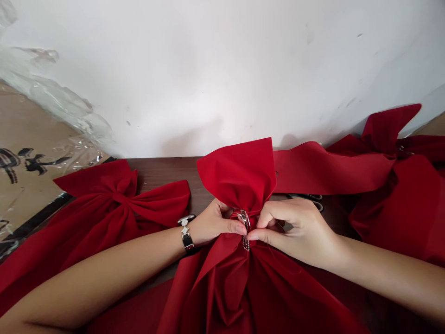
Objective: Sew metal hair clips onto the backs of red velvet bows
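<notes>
A large red fabric bow (pixel 239 174) is gathered at its middle in front of me, its long tails hanging toward me. A silver metal hair clip (pixel 244 227) lies lengthwise over the gathered knot. My left hand (pixel 219 222), with a dark watch at the wrist, grips the bow from the left, thumb pressed on the clip. From the right, my right hand (pixel 295 227) pinches with thumb and index finger at the clip's edge; what exactly sits between those fingertips is too small to make out. The other left fingers are hidden behind the fabric.
Another red bow (pixel 121 197) lies on the dark wooden table (pixel 167 169) at left. More red bows and fabric (pixel 399 185) are heaped at right, with a red strip (pixel 333 169) stretching across. Dark scissor-like handles (pixel 314 200) show behind my right hand. A plastic-wrapped cardboard box (pixel 34 139) stands left; a white wall (pixel 225 69) rises behind.
</notes>
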Demonstrator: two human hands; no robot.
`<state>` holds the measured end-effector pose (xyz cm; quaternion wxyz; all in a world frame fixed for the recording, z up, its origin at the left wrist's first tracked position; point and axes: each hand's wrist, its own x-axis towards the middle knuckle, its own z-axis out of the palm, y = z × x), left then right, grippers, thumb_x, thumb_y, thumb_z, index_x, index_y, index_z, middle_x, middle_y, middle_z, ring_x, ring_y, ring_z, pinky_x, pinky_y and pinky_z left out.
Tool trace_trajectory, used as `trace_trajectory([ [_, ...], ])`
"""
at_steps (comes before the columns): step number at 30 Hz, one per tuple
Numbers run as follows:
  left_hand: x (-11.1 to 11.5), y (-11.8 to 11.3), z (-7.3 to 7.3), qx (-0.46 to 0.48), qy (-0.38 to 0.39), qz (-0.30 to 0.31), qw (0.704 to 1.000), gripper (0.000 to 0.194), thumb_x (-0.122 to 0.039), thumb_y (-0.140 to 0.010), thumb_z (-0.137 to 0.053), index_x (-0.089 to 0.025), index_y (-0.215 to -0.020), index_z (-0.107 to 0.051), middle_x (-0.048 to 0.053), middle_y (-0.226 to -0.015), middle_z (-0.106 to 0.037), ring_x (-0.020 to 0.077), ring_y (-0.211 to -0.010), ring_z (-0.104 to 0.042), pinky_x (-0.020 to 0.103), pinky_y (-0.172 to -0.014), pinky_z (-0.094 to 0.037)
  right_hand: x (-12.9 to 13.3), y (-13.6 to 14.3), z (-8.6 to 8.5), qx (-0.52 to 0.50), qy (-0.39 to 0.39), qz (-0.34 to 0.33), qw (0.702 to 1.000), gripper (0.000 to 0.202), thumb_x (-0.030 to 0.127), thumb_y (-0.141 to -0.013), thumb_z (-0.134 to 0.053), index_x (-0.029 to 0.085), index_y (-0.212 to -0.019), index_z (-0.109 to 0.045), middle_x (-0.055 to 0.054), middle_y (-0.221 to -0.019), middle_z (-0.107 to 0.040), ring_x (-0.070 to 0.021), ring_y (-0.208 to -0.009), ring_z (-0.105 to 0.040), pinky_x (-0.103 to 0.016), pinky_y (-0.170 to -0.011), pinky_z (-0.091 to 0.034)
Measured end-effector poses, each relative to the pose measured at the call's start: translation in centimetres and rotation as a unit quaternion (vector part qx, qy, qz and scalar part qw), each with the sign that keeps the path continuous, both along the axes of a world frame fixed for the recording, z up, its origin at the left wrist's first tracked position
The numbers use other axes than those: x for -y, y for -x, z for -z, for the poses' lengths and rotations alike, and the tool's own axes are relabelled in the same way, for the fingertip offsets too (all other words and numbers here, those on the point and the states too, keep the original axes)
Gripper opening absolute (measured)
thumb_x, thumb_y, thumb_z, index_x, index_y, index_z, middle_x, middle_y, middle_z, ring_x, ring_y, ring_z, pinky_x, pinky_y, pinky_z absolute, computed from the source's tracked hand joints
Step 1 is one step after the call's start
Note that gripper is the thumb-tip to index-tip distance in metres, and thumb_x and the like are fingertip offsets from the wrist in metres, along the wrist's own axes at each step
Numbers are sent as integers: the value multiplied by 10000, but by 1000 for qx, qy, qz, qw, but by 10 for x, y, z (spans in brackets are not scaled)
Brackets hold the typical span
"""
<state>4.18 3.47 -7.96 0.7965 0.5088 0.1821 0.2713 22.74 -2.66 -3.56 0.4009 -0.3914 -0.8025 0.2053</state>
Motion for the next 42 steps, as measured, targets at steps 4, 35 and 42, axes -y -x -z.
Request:
trace_trajectory([
  [4, 1, -1, -3, 8, -4, 1, 1000, 413, -323, -610, -853, -164, -964, -713, 39, -900, -721, 176, -869, -647, 264, -809, -472, 0, 1, 1, -5, -20, 38, 999, 341, 314, -814, -716, 146, -586, -526, 49, -491, -518, -38, -430, -387, -163, -423, -288],
  [35, 0, 0, -8, -42, -20, 6, 999, 406, -433, -677, -793, -113, -869, -635, 25, -746, -646, 122, -649, -609, 231, -638, -477, -35, -37, -18, -166, 229, -121, 952, 153, 257, -901, -577, 161, -790, -621, 12, -609, -597, -79, -485, -521, -193, -455, -425],
  [42, 0, 1, -9, -72, -91, -15, 993, 353, -441, -754, -728, -118, -865, -637, 14, -783, -640, 110, -712, -577, 220, -709, -459, -28, -27, -19, -127, 319, -59, 937, 341, 377, -734, -744, 169, -966, -604, -31, -874, -638, -136, -714, -588, -249, -634, -483],
])
